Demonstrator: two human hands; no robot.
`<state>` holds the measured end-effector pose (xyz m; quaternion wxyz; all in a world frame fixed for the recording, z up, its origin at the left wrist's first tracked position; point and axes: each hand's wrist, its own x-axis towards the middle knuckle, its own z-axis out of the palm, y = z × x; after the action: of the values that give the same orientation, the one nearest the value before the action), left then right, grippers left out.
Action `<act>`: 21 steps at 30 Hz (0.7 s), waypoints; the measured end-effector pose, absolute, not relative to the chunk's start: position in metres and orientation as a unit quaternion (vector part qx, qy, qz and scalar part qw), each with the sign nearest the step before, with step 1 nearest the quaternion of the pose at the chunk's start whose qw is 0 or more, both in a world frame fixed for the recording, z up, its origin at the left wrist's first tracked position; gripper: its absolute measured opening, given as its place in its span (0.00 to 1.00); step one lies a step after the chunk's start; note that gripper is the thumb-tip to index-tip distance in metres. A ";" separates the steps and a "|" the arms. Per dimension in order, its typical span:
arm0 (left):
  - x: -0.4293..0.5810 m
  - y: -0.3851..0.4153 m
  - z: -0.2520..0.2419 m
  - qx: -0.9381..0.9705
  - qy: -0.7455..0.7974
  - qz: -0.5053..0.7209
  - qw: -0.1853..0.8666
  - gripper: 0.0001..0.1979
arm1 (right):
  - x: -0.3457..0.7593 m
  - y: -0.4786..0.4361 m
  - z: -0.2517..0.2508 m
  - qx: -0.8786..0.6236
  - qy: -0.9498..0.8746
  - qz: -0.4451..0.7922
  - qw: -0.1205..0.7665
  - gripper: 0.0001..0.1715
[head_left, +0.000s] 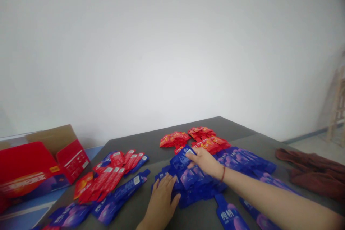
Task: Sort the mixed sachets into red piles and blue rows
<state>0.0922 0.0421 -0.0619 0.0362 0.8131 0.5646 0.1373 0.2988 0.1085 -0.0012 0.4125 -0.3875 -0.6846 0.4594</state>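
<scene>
Your two hands are both over the middle of the grey table point(161, 143). Your right hand point(205, 161) reaches forward with the arm stretched out from the lower right, a red string point(223, 173) round the wrist. Its thumb and fingers pinch the edge of one blue packet point(182, 157), which is lifted a little above the blue pile point(199, 183), near the far red packets. Your left hand point(161, 198) lies palm down on the near left edge of that pile, fingers spread open and flat, gripping nothing.

The packets are too many and too overlapped to count one by one, but the groups can be counted:

- **Red:** two small red heaps point(174, 139) at the far side, just beside each other, and one red spread point(107, 179) at the left.
- **Blue:** the middle pile under your hands, a row running right from it, a few blue ones point(115, 203) beside and under the left red spread, and one single packet point(230, 217) lying near your right forearm.

One red box point(29, 170) stands open at the far left, and one dark red cloth point(315, 172) lies crumpled at the right edge.
</scene>
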 end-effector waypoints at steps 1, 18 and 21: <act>0.092 0.040 -0.062 0.815 0.562 0.139 0.035 0.26 | 0.298 0.109 0.000 -0.384 -0.672 0.476 0.417 0.18; 0.077 0.047 -0.074 0.845 0.446 0.278 -0.096 0.20 | 0.388 -0.023 -0.017 -0.171 -0.968 0.047 0.180 0.25; 0.086 0.035 -0.063 0.868 0.413 0.265 -0.079 0.19 | 0.389 -0.029 -0.030 -0.194 -0.972 -0.004 0.136 0.24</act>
<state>0.0864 0.0353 -0.0625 -0.0791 0.8680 0.4127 0.2647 0.3892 -0.0292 -0.0295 0.1357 -0.1936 -0.9716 -0.0041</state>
